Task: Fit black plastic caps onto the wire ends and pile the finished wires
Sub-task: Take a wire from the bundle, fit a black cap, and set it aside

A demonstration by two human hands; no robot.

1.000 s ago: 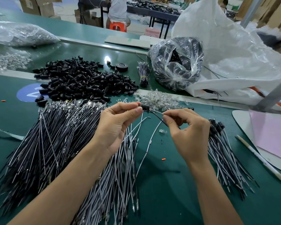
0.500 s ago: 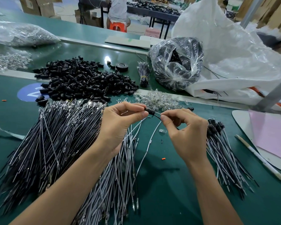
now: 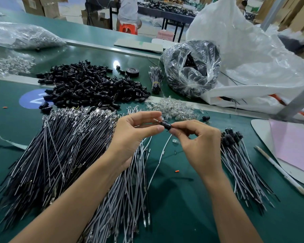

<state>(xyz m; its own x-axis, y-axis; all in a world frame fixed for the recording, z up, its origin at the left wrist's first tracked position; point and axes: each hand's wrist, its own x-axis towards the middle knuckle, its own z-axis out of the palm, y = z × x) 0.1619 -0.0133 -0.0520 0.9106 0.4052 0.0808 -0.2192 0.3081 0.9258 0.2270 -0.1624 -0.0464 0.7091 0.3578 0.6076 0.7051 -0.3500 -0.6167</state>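
Observation:
Between my two hands sits a black plastic cap (image 3: pixel 167 125) on a thin wire. My left hand (image 3: pixel 130 135) pinches the metal wire end sticking out of the cap's left side. My right hand (image 3: pixel 198 142) pinches the wire just right of the cap. A heap of loose black caps (image 3: pixel 88 86) lies at the back left. Bare black and grey wires (image 3: pixel 60 151) fan out under my left arm. The capped wires (image 3: pixel 239 155) are piled to the right of my right hand.
Clear small parts (image 3: pixel 172 107) lie scattered behind my hands. A clear bag of black parts (image 3: pixel 191 67) and a big white sack (image 3: pixel 253 58) stand at the back right. A pink sheet on a white board (image 3: pixel 291 146) and a white pen (image 3: pixel 281 171) lie far right.
My hands have drawn closer together. The cap has slid along the wire toward my right hand, and the metal wire end now pokes out on its left side.

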